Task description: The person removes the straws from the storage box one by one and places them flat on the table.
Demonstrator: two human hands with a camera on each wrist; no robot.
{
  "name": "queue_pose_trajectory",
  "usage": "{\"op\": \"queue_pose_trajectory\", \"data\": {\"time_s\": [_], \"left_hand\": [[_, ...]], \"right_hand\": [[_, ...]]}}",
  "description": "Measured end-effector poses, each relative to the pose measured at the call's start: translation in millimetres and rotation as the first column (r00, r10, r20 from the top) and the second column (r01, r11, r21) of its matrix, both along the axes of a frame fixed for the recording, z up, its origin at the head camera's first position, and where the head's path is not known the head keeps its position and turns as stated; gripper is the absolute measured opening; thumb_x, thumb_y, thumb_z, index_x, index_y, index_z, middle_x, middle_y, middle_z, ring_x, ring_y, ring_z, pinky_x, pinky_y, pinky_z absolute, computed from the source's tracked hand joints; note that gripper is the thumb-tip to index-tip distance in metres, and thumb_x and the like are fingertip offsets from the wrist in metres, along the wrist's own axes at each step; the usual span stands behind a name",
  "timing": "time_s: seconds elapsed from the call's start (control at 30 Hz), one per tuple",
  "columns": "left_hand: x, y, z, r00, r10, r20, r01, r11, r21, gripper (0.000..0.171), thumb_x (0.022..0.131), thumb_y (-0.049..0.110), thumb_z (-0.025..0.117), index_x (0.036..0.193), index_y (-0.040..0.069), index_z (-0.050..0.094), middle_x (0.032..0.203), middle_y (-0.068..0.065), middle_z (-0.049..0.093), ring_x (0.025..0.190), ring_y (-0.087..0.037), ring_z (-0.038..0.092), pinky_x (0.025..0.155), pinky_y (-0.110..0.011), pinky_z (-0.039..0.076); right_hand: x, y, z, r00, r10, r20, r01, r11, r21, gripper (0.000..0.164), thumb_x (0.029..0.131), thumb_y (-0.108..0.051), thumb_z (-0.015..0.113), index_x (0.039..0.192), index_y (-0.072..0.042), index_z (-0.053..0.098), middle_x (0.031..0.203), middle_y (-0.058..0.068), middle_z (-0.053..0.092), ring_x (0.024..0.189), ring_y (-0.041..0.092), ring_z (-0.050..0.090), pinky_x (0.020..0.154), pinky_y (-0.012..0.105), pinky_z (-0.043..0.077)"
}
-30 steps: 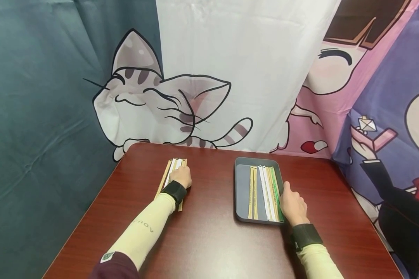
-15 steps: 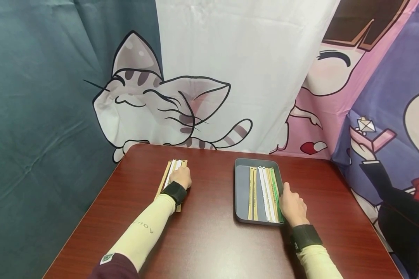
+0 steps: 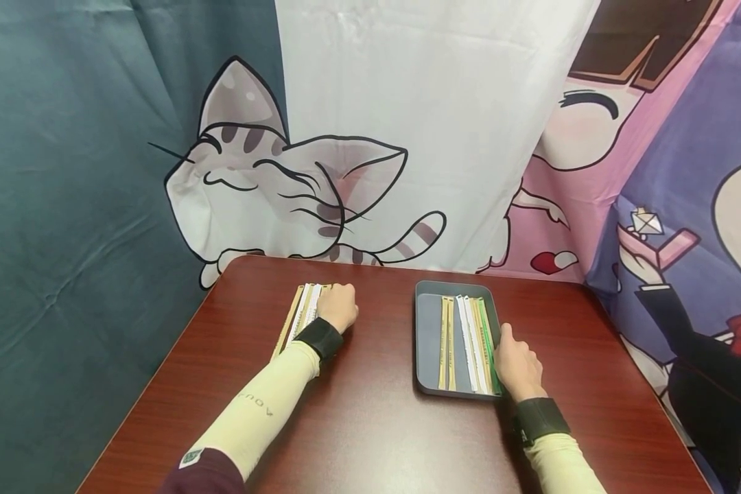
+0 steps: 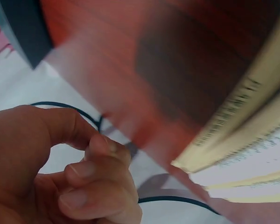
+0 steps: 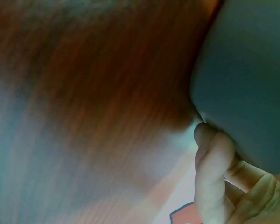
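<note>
In the head view my left hand [image 3: 338, 307] is at the right side of a row of long narrow tan and white strips [image 3: 296, 317] on the table. Its fingers are curled, thumb and forefinger tips close together, with no strip visible between them in the left wrist view. Printed lettering runs along the strips [image 4: 233, 112], seen to the right of the hand there. My right hand [image 3: 519, 360] grips the right side of a dark grey tray [image 3: 429, 343]; in the right wrist view its fingers [image 5: 214, 158] touch the outer wall.
Inside the tray lie two tan strips [image 3: 447, 343] on the left and a group of white, tan and green strips [image 3: 475, 343] on the right. A reddish-brown table [image 3: 370, 425] carries everything. Printed cloth [image 3: 370, 89] hangs behind its far edge.
My left hand has shifted right and slightly away, from on top of the strips to their right side. The right hand and tray have stayed put.
</note>
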State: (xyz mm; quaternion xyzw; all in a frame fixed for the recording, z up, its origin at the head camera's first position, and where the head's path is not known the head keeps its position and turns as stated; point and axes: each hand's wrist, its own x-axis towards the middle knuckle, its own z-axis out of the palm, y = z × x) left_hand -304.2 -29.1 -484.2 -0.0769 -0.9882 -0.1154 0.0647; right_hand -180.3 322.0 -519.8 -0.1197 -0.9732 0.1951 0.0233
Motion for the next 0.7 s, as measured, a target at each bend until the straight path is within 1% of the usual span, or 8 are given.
{"op": "queue_pose_trajectory", "data": {"time_s": [0.1,0.2,0.37,0.53,0.63,0.7], "left_hand": [[3.9,11.0,10.2,0.999,-0.028,-0.037,0.029,0.999,0.022,0.011,0.089,0.015,0.07,0.091,0.004,0.073,0.098,-0.02,0.074,0.084,-0.039,0.072,0.069,-0.052,0.057],[6.5,22.9,19.9,0.997,-0.04,-0.064,0.044,0.997,0.064,0.012,0.089,0.015,0.067,0.086,0.004,0.071,0.095,-0.02,0.073,0.08,-0.039,0.072,0.063,-0.053,0.056],[9.5,46.7,33.3,0.992,-0.079,-0.095,0.087,0.992,0.091,0.017,0.092,0.02,0.065,0.087,0.004,0.07,0.092,-0.019,0.073,0.077,-0.036,0.072,0.062,-0.051,0.057],[15.1,71.6,49.1,0.982,-0.132,-0.133,0.144,0.986,0.08,0.019,0.093,0.023,0.066,0.088,0.006,0.07,0.093,-0.017,0.074,0.079,-0.035,0.073,0.063,-0.05,0.058],[19.0,86.7,61.5,0.975,-0.162,-0.155,0.175,0.981,0.081,0.019,0.094,0.023,0.066,0.082,0.008,0.068,0.09,-0.015,0.074,0.077,-0.033,0.073,0.061,-0.048,0.058],[21.6,97.0,70.4,0.971,-0.178,-0.157,0.193,0.977,0.085,0.02,0.094,0.022,0.065,0.079,0.009,0.066,0.087,-0.013,0.073,0.076,-0.031,0.073,0.06,-0.047,0.058]], "right_hand": [[-0.2,0.4,-1.1,1.0,0.001,-0.002,-0.001,1.0,0.004,0.015,0.099,-0.01,0.048,0.111,-0.008,0.04,0.076,0.021,0.06,0.063,0.038,0.059,0.053,0.05,0.044],[-0.3,0.4,-1.4,1.0,-0.001,-0.002,0.001,1.0,0.004,0.014,0.099,-0.01,0.047,0.111,-0.008,0.04,0.076,0.02,0.059,0.063,0.038,0.059,0.053,0.05,0.043],[-0.3,1.2,-1.7,1.0,-0.007,0.003,0.007,1.0,0.003,0.013,0.099,-0.01,0.047,0.11,-0.008,0.04,0.076,0.02,0.059,0.064,0.038,0.06,0.054,0.05,0.043],[-1.1,1.3,-1.7,1.0,-0.006,-0.002,0.006,1.0,0.008,0.013,0.099,-0.01,0.047,0.11,-0.008,0.04,0.077,0.021,0.06,0.065,0.039,0.061,0.054,0.051,0.044],[-1.4,0.8,-1.4,1.0,-0.001,-0.008,0.001,1.0,0.007,0.014,0.099,-0.011,0.049,0.11,-0.008,0.041,0.077,0.021,0.06,0.064,0.039,0.06,0.053,0.051,0.044],[-1.6,1.0,-1.8,1.0,0.004,-0.013,-0.004,1.0,0.008,0.015,0.099,-0.01,0.05,0.111,-0.008,0.041,0.075,0.02,0.06,0.063,0.038,0.06,0.052,0.05,0.043]]}}
